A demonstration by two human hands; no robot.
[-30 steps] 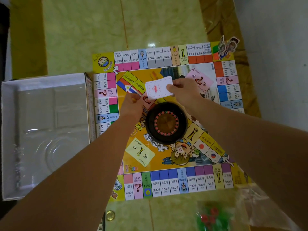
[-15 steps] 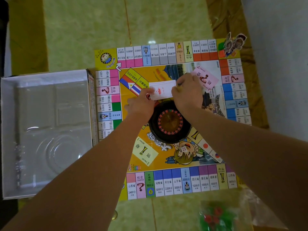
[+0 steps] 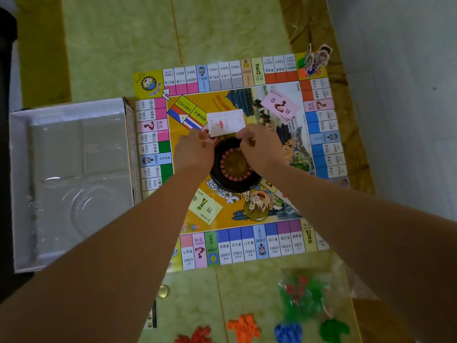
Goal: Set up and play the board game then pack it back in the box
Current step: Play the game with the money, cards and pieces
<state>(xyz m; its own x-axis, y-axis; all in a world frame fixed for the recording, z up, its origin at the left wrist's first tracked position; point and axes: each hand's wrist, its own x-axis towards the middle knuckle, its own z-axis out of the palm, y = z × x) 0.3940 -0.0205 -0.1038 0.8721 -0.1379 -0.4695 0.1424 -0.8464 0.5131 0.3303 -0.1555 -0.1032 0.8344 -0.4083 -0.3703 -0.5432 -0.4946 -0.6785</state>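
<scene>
A black wheel (image 3: 235,169) sat mid-board (image 3: 247,243) under both wrists, with cut-out figures (image 3: 317,58) at the far right corner and loose coloured pieces (image 3: 243,328) at the table's (image 3: 123,45) near edge. The box (image 3: 22,169) beside the board held a clear tray; a bag (image 3: 304,298) held green and red pieces. The left hand (image 3: 194,152) and right hand (image 3: 259,147) each pinched a near corner of the cards (image 3: 226,121), just beyond the wheel, long axis left to right

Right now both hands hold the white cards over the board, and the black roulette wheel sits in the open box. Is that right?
Not quite. The head view shows the black roulette wheel on the middle of the board, not in the open box, which lies left of the board. The left hand and right hand do hold the white cards over the board.
</scene>
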